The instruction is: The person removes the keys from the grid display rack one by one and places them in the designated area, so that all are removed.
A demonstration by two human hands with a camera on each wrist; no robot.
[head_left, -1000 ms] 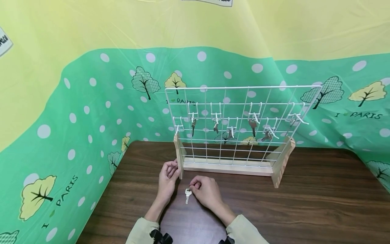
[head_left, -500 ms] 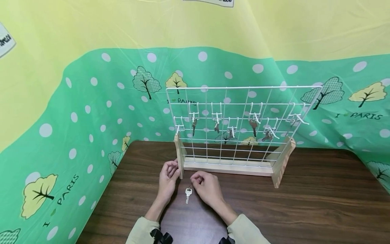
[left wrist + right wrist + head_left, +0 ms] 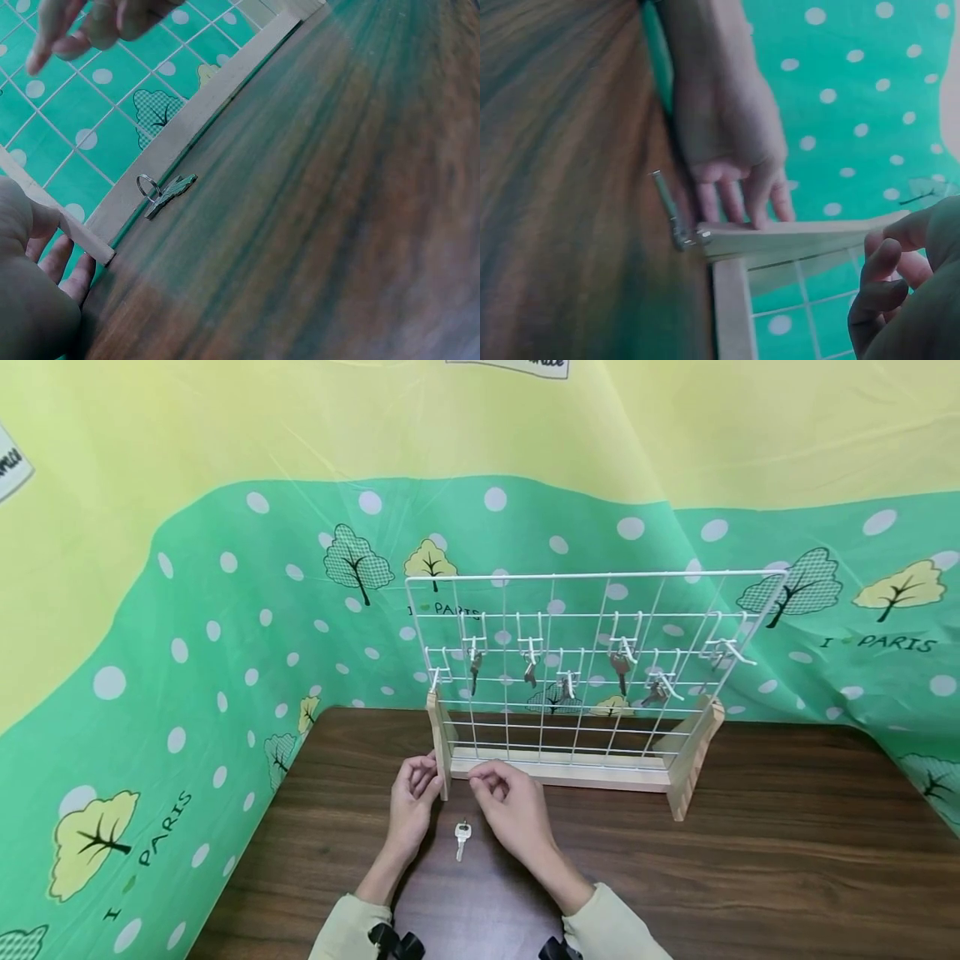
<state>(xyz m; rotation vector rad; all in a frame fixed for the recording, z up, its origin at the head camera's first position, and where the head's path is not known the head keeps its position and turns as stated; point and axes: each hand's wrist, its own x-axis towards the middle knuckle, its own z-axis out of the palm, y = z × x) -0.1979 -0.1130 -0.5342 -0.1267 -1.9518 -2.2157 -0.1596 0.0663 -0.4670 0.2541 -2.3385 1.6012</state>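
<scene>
The single key lies on the dark wood-grain table, in the lower middle of the head view, between the two hands and in front of the rack. Its ring stands up from the tabletop at left of centre in the left wrist view; the same key is blurred in the right wrist view.

The left hand is at the left side panel of the rack, fingers relaxed and lightly bent, tips touching the wood. The right hand is above the table near the wooden base rail, apart from the key; its fingers are loosely curled and hold nothing.

The rack carries a white wire grid, upright across the centre and right of centre of the frame, with hooks along it. Hanging keys are noted on several hooks; they are small and partly covered, so an exact count cannot be given. A green and yellow printed cloth fills the background.
</scene>
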